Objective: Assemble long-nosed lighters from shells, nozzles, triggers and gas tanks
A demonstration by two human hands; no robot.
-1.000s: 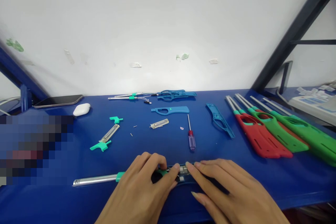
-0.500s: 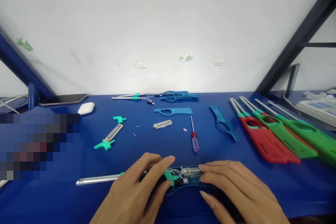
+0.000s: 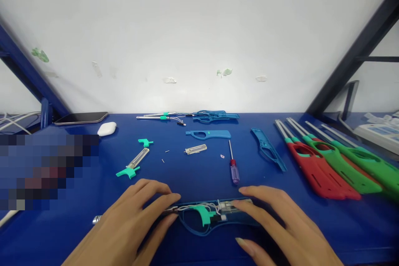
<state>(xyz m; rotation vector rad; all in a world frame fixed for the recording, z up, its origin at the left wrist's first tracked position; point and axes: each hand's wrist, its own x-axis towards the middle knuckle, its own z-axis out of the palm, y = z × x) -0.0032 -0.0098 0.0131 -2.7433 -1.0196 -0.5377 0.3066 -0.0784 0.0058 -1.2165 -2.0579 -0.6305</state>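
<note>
A: Where is the open blue shell (image 3: 204,233) now?
B: It lies on the surface (image 3: 193,174), just in front of the person, between the left hand (image 3: 134,214) and the right hand (image 3: 296,226). Its inside faces upward.
A: And how are the fingers?
B: On the left, the thumb and first finger are at the two sides of the narrow front part, and they seem to be clamped on it. On the right, the fingers are spread apart; one tip touches the clear tank (image 3: 227,206), and the thumb is away from it.
A: What makes this handling good, in your opinion?
B: I would let the left fingers hold the front firmly, so the metal tube (image 3: 96,219) does not turn. The right fingertip should press only lightly on the tank.
A: And the white wires (image 3: 187,206)?
B: They run loosely above the green trigger (image 3: 203,213). I think it is wise to lay them flat inside the wall, because a wire on the edge could be pinched.
A: The black piece (image 3: 215,218)?
B: It is beside the trigger. I would check that it sits level.
</note>
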